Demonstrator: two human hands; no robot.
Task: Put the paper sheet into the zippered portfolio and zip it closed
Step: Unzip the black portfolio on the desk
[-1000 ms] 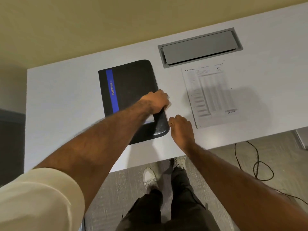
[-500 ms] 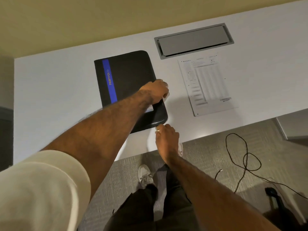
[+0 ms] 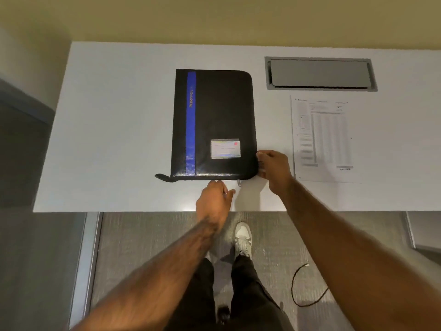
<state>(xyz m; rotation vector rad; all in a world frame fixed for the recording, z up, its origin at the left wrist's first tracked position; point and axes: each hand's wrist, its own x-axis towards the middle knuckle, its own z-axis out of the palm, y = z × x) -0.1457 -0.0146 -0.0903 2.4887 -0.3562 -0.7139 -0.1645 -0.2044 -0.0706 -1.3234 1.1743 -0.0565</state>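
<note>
The black zippered portfolio lay shut, long axis running away from the person, its zipper pull between the loosely curled, empty left hand and the right hand pinching its corner, the paper sheet just right.

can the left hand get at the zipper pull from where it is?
Probably yes. The left hand sits at the portfolio's near edge, beside the zipper pull, with bare table between them.

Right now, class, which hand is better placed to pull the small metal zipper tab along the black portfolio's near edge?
Left hand: its fingertips sit beside the zipper tab. The right hand holds the black portfolio's corner.
</note>
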